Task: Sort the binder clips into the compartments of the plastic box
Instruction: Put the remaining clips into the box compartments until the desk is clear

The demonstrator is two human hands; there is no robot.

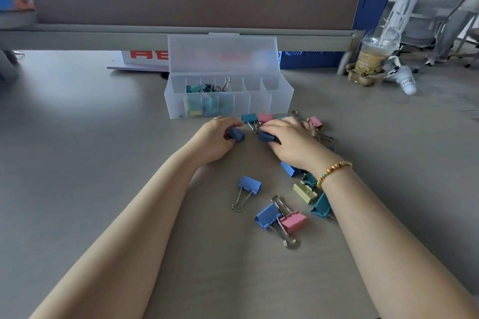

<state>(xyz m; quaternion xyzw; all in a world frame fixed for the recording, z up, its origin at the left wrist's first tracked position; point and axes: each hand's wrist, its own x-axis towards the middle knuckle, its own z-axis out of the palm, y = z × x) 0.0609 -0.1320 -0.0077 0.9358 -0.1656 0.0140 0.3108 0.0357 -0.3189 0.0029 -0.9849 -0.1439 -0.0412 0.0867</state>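
A clear plastic box (pixel 281 101) with its lid up stands at the middle of the desk; its left compartments hold teal, blue and yellow clips. Just in front of it, my left hand (pixel 216 141) grips a blue binder clip (pixel 236 134). My right hand (pixel 293 142) grips another blue binder clip (pixel 267 136) beside it. Loose clips lie around: a blue one (pixel 249 184) below my hands, a blue and pink pair (pixel 281 220), a yellow one (pixel 305 192), teal ones (pixel 321 206), and pink and teal ones (pixel 264 118) near the box.
A brown partition with a grey rail (pixel 181 33) closes off the desk's far side. A drink cup in a cardboard holder (pixel 373 59) and a tipped paper cup (pixel 408 83) stand at the far right. A white and red item (pixel 145 59) lies behind the box.
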